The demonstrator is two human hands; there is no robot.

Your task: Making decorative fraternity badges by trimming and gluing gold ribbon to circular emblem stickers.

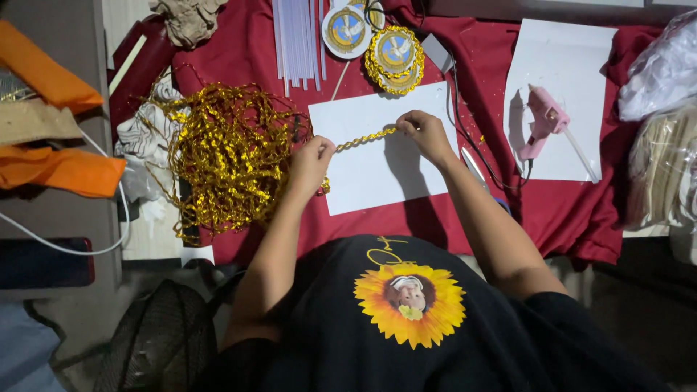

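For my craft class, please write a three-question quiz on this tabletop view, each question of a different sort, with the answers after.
1. True or false: the pink glue gun is held in the right hand.
2. What do both hands stretch between them? A) a white stick B) a length of gold trim C) an orange cloth
3. Fill in: the big tangle of gold trim lies beside the ______ hand.

Key:
1. False; it lies on a white sheet, apart from both hands.
2. B, held over the white paper.
3. left
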